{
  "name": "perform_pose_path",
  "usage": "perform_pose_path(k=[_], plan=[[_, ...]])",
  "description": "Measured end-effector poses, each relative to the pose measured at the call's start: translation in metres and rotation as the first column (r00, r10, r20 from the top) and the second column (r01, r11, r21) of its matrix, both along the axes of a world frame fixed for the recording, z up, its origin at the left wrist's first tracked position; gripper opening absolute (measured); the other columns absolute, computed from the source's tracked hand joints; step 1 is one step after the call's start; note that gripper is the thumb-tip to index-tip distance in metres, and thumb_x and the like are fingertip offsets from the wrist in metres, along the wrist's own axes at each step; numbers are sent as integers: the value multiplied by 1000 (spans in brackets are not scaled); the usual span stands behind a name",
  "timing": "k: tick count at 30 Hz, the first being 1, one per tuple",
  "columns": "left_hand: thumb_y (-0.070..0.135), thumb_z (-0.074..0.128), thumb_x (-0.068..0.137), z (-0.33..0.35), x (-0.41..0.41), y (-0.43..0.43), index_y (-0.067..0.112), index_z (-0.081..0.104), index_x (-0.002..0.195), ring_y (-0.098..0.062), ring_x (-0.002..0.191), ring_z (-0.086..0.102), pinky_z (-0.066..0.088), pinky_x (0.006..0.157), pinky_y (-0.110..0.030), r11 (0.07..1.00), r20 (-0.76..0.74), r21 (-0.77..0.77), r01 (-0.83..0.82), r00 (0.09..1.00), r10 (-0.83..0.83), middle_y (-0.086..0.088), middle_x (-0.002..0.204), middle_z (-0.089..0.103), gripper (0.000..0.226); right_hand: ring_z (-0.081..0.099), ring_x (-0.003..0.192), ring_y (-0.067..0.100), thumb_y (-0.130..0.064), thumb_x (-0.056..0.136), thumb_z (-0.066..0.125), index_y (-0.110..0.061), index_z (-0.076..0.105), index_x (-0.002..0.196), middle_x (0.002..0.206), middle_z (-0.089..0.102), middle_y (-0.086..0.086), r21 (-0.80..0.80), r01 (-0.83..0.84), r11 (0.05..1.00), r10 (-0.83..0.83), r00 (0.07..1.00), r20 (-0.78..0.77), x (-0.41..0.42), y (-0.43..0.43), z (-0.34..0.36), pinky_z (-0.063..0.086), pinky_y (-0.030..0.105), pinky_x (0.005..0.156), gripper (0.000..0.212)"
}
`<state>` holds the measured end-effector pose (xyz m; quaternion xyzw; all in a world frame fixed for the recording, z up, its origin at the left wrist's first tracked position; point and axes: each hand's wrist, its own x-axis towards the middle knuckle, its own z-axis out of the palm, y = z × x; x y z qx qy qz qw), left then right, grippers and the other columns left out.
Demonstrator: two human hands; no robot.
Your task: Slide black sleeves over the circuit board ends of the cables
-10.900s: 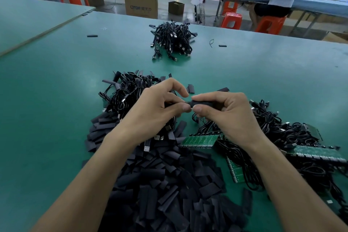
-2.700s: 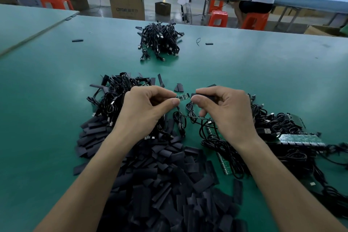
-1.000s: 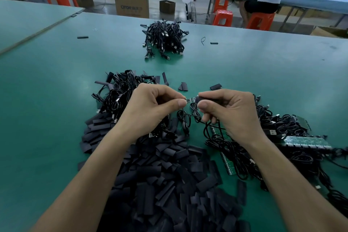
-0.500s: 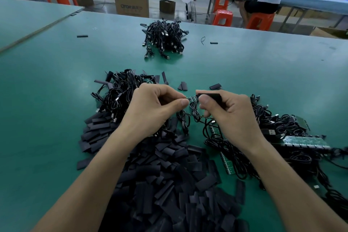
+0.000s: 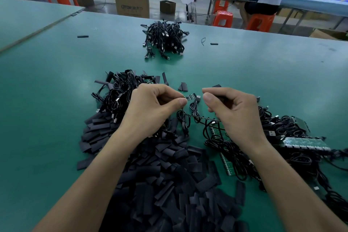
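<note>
A green bench [image 5: 56, 103] fills nearly the whole view. At 6 o'clock on it spreads a broad pile of flat black sleeves [image 5: 169, 184], running under both forearms. At 4 o'clock lies a tangle of black cables [image 5: 282, 133] with long green board strips [image 5: 305, 143] mixed in. A second heap of cables [image 5: 120, 92] sits at 9 o'clock from the hands, and a smaller bundle of cables [image 5: 164, 40] rests well apart at 12 o'clock, far up the bench.

The left hand [image 5: 150, 111] and right hand [image 5: 231, 113] are raised above the bench near the centre, knuckles up and facing each other. The left thumb and forefinger are clamped together on one end of a small circuit board [image 5: 190, 96]. Its other end points to 3 o'clock, and its cable [image 5: 194, 107] hangs down in loops. The right hand's fingers [image 5: 222, 91] are curled, thumb and forefinger pressed on a black sleeve [image 5: 219, 98]. Only a dark sliver of it shows between them. The sleeve is just beside the free end of the board, with a small gap between, and not on it.

Two loose sleeves [image 5: 183, 86] lie at 12 o'clock, just beyond the hands. A stray black piece [image 5: 82, 36] lies at 10 o'clock.
</note>
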<state>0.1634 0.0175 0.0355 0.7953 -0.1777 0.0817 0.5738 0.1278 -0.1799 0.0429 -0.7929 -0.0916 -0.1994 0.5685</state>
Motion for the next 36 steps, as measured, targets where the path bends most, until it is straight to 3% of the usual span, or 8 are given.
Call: perform_pose_path(k=[3, 9, 14, 20, 26, 32, 36], plan=[[26, 83, 81, 0, -1, 0, 27, 78, 82, 0, 65, 68, 51, 62, -13, 1000, 1, 9, -8, 1000, 8, 13, 72, 74, 5, 68, 69, 0, -22, 87, 74, -35, 72, 101, 76, 74, -18, 14, -19, 1000, 19, 1000, -10, 0, 2, -2, 49, 10, 67, 19], [27, 83, 81, 1, -2, -1, 26, 78, 84, 1, 64, 68, 50, 62, -11, 1000, -9, 5, -10, 1000, 10, 14, 73, 74, 5, 69, 63, 9, -21, 84, 77, -36, 71, 105, 78, 74, -7, 46, 90, 995, -92, 995, 47, -1, 2, -4, 52, 17, 65, 27], [26, 83, 81, 0, -2, -1, 25, 78, 84, 1, 65, 68, 50, 62, -12, 1000, -4, 9, -17, 1000, 17, 14, 73, 74, 6, 71, 62, 10, -19, 82, 81, -34, 72, 93, 77, 74, -12, 49, 124, 991, -127, 989, 70, -1, 3, -4, 50, 14, 62, 20], [26, 83, 81, 0, -2, -1, 26, 78, 84, 3, 64, 67, 48, 61, -10, 1000, 0, 11, -15, 1000, 15, 15, 71, 74, 6, 73, 83, 2, -27, 72, 86, -42, 71, 96, 88, 75, -20, -34, 62, 998, -61, 998, 11, 1, 6, -5, 56, 19, 80, 32], [26, 83, 81, 0, -2, -1, 24, 78, 86, 1, 65, 69, 50, 62, -12, 1000, -12, -1, -15, 1000, 15, 12, 73, 75, 7, 73, 69, 6, -20, 76, 83, -33, 73, 93, 79, 76, -13, 30, 89, 996, -91, 995, 39, 0, 9, -5, 54, 14, 65, 24], [25, 83, 81, 0, -2, -3, 24, 78, 85, -1, 65, 69, 51, 62, -14, 1000, -16, -19, -6, 1000, 6, 11, 73, 75, 6, 74, 75, 7, -32, 71, 83, -38, 73, 89, 81, 76, -14, 34, 121, 992, -122, 992, 39, -2, 12, -2, 59, 23, 70, 21], [25, 82, 82, 0, -1, -3, 23, 79, 86, 0, 66, 68, 50, 62, -13, 1000, -17, -24, 12, 1000, -12, 11, 73, 75, 6, 73, 75, 2, -34, 68, 84, -41, 71, 92, 83, 75, -21, 5, 116, 993, -116, 993, 30, -1, 12, -2, 58, 18, 72, 28]])
